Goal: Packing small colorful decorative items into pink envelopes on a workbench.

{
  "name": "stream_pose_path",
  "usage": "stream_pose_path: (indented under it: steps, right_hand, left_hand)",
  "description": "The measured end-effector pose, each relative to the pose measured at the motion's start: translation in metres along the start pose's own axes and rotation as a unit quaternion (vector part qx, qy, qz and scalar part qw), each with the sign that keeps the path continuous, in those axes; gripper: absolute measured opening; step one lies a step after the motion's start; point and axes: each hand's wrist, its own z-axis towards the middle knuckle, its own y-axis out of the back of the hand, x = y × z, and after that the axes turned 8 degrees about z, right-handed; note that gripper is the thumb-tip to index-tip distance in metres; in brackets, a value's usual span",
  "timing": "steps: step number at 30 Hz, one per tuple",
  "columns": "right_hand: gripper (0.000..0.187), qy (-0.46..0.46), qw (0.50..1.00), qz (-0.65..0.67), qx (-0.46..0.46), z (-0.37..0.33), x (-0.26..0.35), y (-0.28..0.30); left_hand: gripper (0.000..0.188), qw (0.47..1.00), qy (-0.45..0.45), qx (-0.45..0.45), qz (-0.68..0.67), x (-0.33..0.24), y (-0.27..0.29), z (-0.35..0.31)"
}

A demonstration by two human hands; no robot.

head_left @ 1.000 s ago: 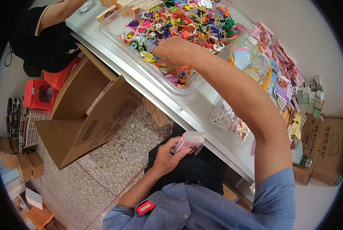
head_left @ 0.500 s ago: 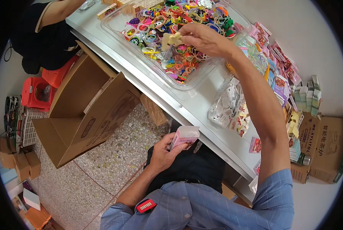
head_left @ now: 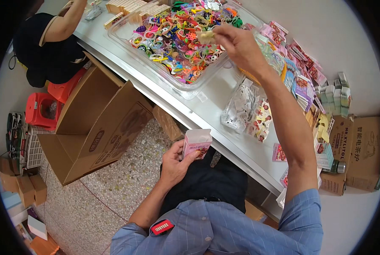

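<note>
In my left hand (head_left: 173, 165) is a small pink box (head_left: 196, 145), gripped between thumb and fingers above my lap. Its top end appears to be unclosed, with a pale flap raised. My right hand (head_left: 241, 47) reaches over a clear plastic bin (head_left: 173, 84) at the table's far side. Between its thumb and fingertips is a small pale yellow piece (head_left: 206, 37), too blurred to name more exactly. Beneath that hand, the bin holds a heap of colourful small trinkets (head_left: 177, 46), with rings and bands among them.
A bag of black-and-white packets (head_left: 240, 108) and a strip of printed packets (head_left: 262, 121) lie on the table (head_left: 207, 111). Pink boxes (head_left: 311, 70) pile up at right. A large cardboard carton (head_left: 109, 127) stands left, near red stools (head_left: 41, 111) and a co-worker (head_left: 45, 46).
My right hand has shifted slightly right and up with the pale yellow piece. My left hand has turned the pink box more upright. The whole view has also shifted a little.
</note>
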Motion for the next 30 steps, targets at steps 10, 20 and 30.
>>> stream_pose_path:
  steps: [10,20,30]
  right_hand:
    - [0.018,0.024,0.999,0.013,-0.042,0.002,-0.004,-0.007]
    - [0.033,-0.016,0.917,-0.148,0.370,0.054,0.023,-0.064]
    - [0.022,-0.081,0.942,0.103,0.308,0.070,-0.026,-0.057]
  left_hand:
    - [0.036,1.000,0.018,-0.004,0.001,0.010,-0.001,-0.006]
    - [0.040,0.999,0.036,-0.006,0.000,0.014,0.001,-0.001]
    - [0.039,0.998,0.056,-0.018,0.005,0.016,0.014,0.010]
